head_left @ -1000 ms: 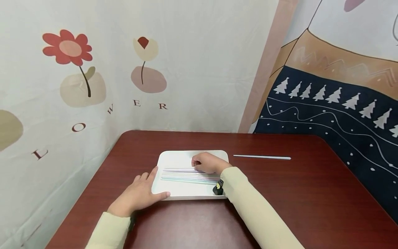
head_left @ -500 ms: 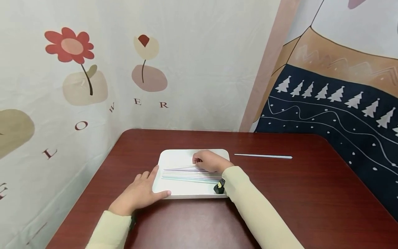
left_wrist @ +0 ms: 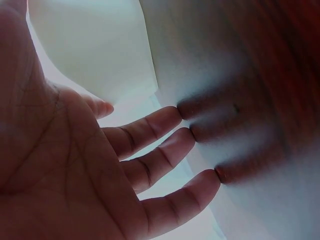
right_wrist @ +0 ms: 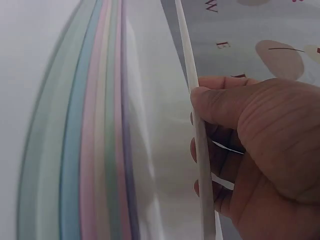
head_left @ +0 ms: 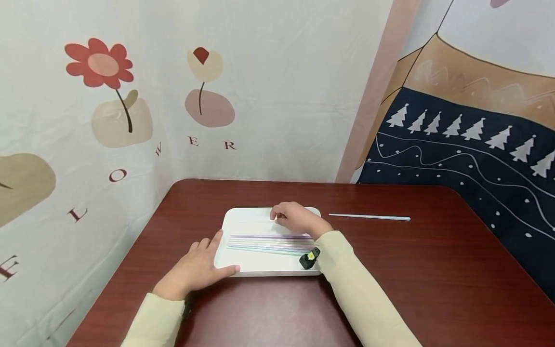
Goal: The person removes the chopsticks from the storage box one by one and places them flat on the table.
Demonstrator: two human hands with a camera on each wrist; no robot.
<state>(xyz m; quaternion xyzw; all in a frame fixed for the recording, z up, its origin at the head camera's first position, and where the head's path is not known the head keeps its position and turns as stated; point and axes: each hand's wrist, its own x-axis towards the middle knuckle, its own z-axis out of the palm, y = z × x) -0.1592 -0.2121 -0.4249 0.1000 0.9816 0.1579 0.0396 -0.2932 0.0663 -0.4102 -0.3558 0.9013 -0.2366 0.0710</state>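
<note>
A white tray with rounded corners lies on the table, holding a row of long thin pastel sticks side by side. In the right wrist view these sticks are green, blue, pink, cream and purple; their exact kind is unclear. My right hand is over the tray's far part. Between thumb and fingers it pinches one long thin cream-white stick, held apart from the row. My left hand rests at the tray's left edge, its thumb along the front left corner. In the left wrist view its fingers are extended, tips touching the tabletop.
To the right of the tray, a thin pale stick or stack of sticks lies on the dark red table. A printed cloth hangs behind the table, with a navy tree-patterned cloth at the right.
My right hand has lifted one pale stick from the far side of the row and moved it away toward the tray's back edge. The left hand stays at the tray.
</note>
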